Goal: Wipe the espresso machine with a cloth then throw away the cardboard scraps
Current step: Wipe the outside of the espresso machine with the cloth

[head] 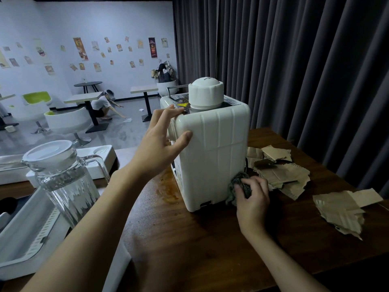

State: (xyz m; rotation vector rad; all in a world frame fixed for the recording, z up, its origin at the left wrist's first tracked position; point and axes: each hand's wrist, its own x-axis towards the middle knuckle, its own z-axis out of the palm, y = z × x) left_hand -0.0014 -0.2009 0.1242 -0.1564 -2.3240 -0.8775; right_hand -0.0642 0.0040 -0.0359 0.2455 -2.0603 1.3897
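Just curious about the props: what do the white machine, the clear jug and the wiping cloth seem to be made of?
Espresso machine: looks like glossy cream plastic, with moulded ribs and soft highlights. Jug: clear glass or acrylic, ribbed and see-through; I cannot tell which. Cloth: soft grey-green fabric, crumpled, with what looks like a coarse speckled weave.

1. Yellow warning sticker (182, 104) on top of the white ribbed plastic espresso machine (214, 157): it bears a black triangle sign, but its wording is too small to read.
2. Silvery printed plate (231, 101) on the same top, right of the white round cap (205, 91): fine print, unreadable.
3. Paper posters (80, 48) on the far white wall (63, 22): lettering blurred; one dark poster (152, 47) shows a crescent shape, no legible words.
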